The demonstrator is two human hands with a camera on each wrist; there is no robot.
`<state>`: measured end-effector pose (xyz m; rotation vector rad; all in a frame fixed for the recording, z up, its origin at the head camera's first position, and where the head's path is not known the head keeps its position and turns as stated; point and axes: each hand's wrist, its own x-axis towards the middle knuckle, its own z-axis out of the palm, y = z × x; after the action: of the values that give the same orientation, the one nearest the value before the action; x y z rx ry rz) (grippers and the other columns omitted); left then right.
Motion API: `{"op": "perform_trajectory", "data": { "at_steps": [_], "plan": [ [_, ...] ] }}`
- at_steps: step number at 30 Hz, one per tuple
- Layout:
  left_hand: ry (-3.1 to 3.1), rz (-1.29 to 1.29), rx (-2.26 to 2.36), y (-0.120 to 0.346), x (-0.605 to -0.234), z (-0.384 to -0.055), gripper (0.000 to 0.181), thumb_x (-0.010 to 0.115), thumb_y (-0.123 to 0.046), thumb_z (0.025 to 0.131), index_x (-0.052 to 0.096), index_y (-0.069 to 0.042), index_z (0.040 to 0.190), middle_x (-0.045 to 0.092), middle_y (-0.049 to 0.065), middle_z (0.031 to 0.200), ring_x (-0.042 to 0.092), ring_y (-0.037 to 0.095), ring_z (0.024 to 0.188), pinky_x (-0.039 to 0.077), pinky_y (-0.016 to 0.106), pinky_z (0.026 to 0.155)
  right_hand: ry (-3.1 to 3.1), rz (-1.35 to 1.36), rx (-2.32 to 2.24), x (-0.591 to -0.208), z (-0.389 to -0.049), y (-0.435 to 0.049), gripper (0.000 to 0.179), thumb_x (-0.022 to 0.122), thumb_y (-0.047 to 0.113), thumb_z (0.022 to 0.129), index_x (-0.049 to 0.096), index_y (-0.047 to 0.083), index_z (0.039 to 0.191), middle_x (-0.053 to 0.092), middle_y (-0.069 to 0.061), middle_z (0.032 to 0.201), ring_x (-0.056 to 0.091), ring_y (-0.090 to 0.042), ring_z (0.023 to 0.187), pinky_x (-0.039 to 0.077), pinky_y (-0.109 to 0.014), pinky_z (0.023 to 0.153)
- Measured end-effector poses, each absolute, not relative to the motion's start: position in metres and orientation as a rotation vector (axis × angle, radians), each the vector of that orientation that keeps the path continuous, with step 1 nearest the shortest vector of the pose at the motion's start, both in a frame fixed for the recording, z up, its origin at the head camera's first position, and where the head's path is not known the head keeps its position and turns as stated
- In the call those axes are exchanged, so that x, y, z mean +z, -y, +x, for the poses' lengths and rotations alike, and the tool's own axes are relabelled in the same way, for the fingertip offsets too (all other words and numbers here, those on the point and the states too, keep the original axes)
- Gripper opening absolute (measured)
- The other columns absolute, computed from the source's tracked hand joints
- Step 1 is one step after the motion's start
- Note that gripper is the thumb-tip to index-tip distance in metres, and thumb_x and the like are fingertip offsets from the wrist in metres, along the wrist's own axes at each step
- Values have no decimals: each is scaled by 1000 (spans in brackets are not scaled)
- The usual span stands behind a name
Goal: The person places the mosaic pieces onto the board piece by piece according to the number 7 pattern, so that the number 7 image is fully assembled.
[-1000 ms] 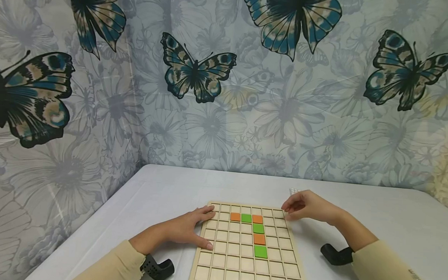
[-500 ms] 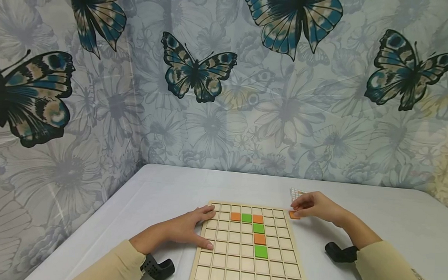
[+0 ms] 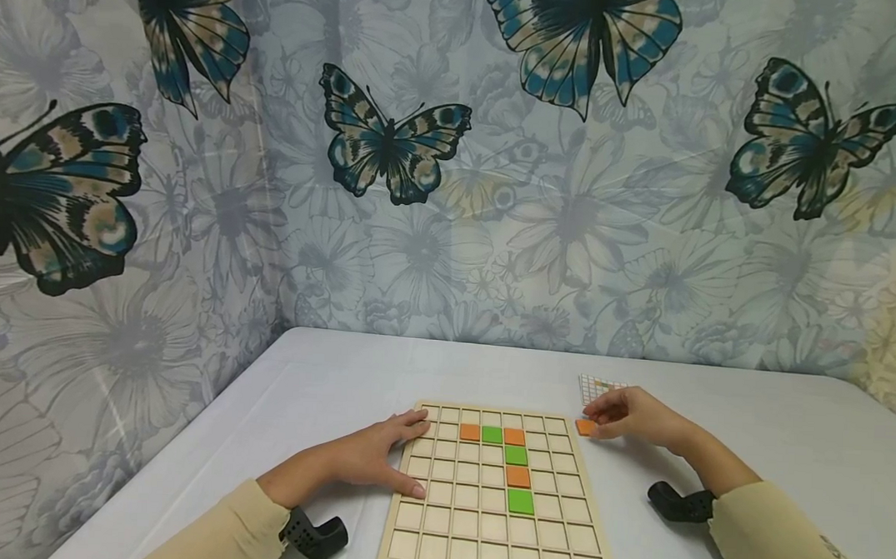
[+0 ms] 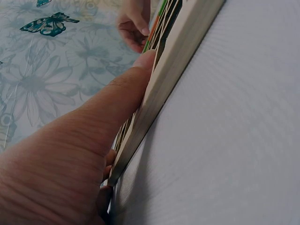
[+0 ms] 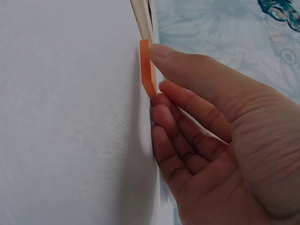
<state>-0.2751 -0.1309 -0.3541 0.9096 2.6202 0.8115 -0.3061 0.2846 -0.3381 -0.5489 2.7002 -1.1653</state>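
A wooden grid board [image 3: 436, 550] lies on the table, with orange and green square tiles in several of its cells. My left hand [image 3: 369, 453] rests spread on the board's left edge. In the left wrist view the left thumb [image 4: 126, 84] lies over the board's rim [image 4: 164, 84]. Just off the board's far right corner is a loose orange tile [image 3: 585, 427], low against the tabletop. My right hand [image 3: 630, 417] holds it with thumb and curled fingers. The right wrist view shows the thumb on the orange tile [image 5: 146, 68] and the index fingertip by its end.
A small printed grid card [image 3: 592, 389] lies behind the right hand, partly hidden by it. Black devices are strapped to both wrists, such as the left wrist device [image 3: 318, 539]. Butterfly-printed fabric [image 3: 434, 262] stands behind the white table [image 3: 354, 367].
My right hand has drawn back rightward from the board's corner, and the orange tile and more of the card have come into sight. My left hand has stayed on the board.
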Motion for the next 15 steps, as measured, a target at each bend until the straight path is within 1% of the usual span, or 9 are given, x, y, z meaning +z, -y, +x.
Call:
{"op": "perform_trajectory", "data": {
  "at_steps": [5,15],
  "plan": [
    [-2612,915,817,131,-354,-275,91,75,-47,74,32,-12,146,16,2,157,12,29,145,19,55,112,-2711,-613,-1121,-340,-307,-284,40,77,18,75,66,-6,105,66,-14,104,57,-7,84,49,-19,72],
    [-2621,913,814,130,-354,-274,91,75,-47,74,32,-12,146,16,1,157,12,29,145,19,55,112,-2750,-614,-1069,-339,-306,-282,34,77,17,75,69,-3,101,67,-10,100,56,-11,83,48,-19,70]
  ]
}}
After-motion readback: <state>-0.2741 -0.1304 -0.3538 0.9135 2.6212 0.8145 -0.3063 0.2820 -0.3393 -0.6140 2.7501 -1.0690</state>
